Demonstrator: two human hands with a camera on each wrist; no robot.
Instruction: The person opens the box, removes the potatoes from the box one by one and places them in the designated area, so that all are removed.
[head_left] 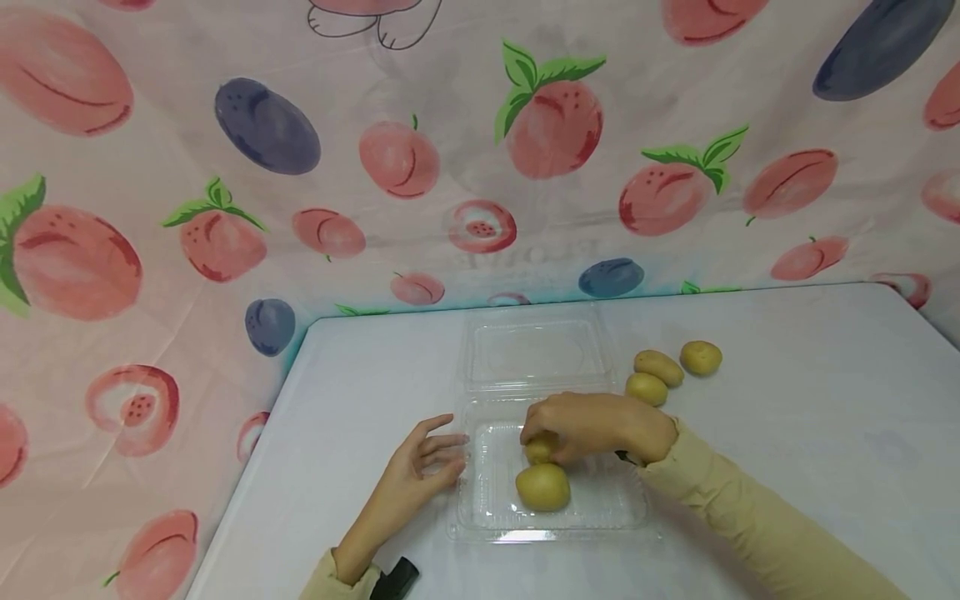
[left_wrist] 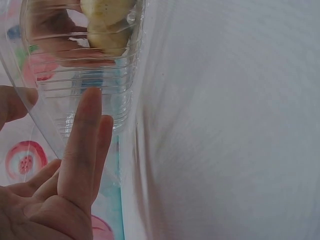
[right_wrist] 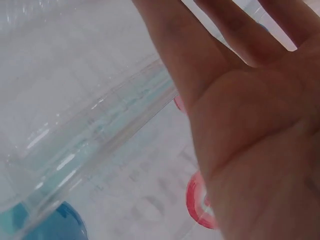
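Right hand [head_left: 572, 425]: fingers pinching yellow oval potato [head_left: 538, 452] inside clear plastic clamshell [head_left: 487, 492] | left hand [head_left: 418, 464]: fingers spread beside clamshell's rim | lid [head_left: 538, 354] near white surface's [head_left: 810, 433] far edge, right edge well apart

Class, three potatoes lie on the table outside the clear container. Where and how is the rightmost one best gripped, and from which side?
Probably across the rounded middle of the rightmost potato, coming from above and its right. Its plump shape offers no handle or edge, and the elongated potato close on its left would likely crowd fingers there.
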